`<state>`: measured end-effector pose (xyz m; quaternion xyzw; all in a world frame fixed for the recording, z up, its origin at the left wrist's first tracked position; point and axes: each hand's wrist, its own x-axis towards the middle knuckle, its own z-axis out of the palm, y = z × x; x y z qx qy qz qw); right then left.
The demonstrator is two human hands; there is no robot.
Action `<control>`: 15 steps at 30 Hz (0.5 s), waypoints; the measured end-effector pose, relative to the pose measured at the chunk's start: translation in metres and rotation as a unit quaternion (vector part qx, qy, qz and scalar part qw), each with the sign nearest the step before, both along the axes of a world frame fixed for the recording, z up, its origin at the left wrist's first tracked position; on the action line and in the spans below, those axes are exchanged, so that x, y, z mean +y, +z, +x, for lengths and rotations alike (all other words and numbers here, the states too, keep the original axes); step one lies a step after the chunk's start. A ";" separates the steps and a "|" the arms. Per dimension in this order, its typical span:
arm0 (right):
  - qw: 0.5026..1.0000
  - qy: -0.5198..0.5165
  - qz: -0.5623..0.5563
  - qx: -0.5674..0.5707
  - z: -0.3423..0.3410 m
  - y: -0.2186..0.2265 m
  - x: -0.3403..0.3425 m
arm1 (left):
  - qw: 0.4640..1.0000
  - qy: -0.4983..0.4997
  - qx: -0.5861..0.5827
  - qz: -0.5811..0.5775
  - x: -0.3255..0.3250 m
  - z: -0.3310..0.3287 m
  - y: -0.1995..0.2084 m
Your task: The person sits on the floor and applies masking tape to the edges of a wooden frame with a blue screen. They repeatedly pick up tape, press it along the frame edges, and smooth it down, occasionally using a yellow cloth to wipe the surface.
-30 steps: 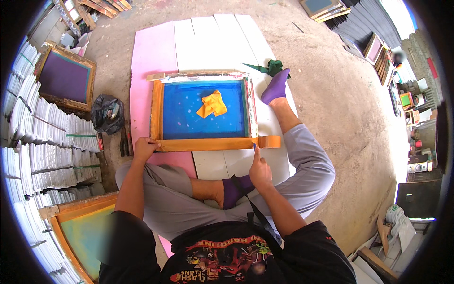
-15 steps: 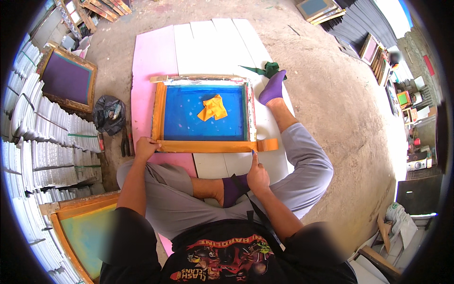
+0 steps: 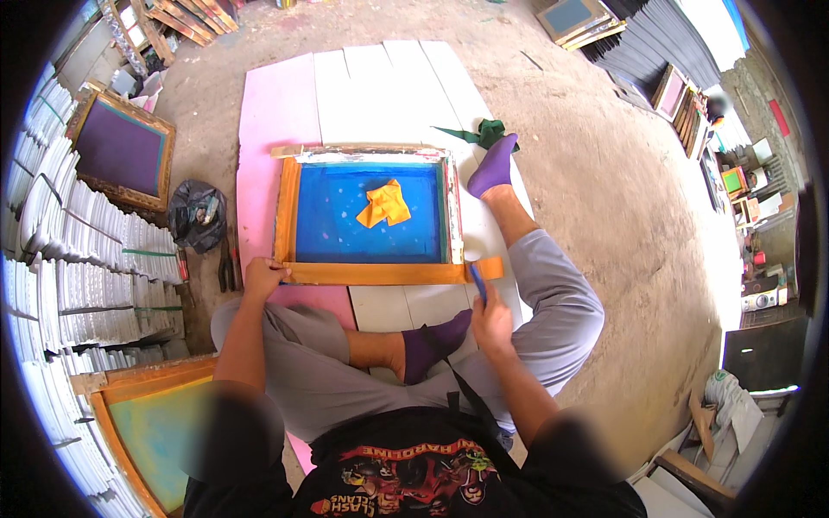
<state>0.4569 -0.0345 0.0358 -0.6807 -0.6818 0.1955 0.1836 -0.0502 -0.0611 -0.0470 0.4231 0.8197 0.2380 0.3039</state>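
A wooden silkscreen frame (image 3: 371,155) with blue mesh (image 3: 341,246) lies flat in front of me. Orange tape (image 3: 371,274) covers its near and left sides. My left hand (image 3: 262,278) is closed on the near left corner, fingers pressed on the frame and tape end. At the near right corner the tape runs out to an orange tape roll (image 3: 491,268). In my right hand (image 3: 493,325) is a slim blue cutter (image 3: 478,285), its tip at the tape beside the roll. A crumpled yellow cloth (image 3: 385,205) rests on the mesh.
White and pink boards (image 3: 281,104) lie under the frame. A dark green cloth (image 3: 490,135) is by my outstretched foot. At the left are pliers (image 3: 228,263), a black bag (image 3: 198,211), stacked white sheets (image 3: 112,289) and a purple-meshed frame (image 3: 121,147).
My right hand has shifted right and slightly nearer, and the blue cutter now shows at the tape by the roll. My left hand stays at the corner.
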 end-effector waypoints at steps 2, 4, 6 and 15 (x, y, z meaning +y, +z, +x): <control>0.999 0.015 0.049 0.008 0.012 0.010 0.037 | 1.000 0.003 -0.006 -0.001 -0.001 -0.002 -0.003; 0.994 0.034 0.096 -0.039 0.020 0.007 0.079 | 1.000 0.003 -0.005 -0.001 -0.002 -0.006 -0.007; 0.994 0.049 0.076 -0.064 0.019 0.001 0.119 | 1.000 0.007 -0.018 -0.015 -0.001 0.000 0.003; 0.985 0.076 0.025 -0.152 0.017 -0.071 0.190 | 0.999 0.014 -0.022 -0.021 -0.001 0.005 0.012</control>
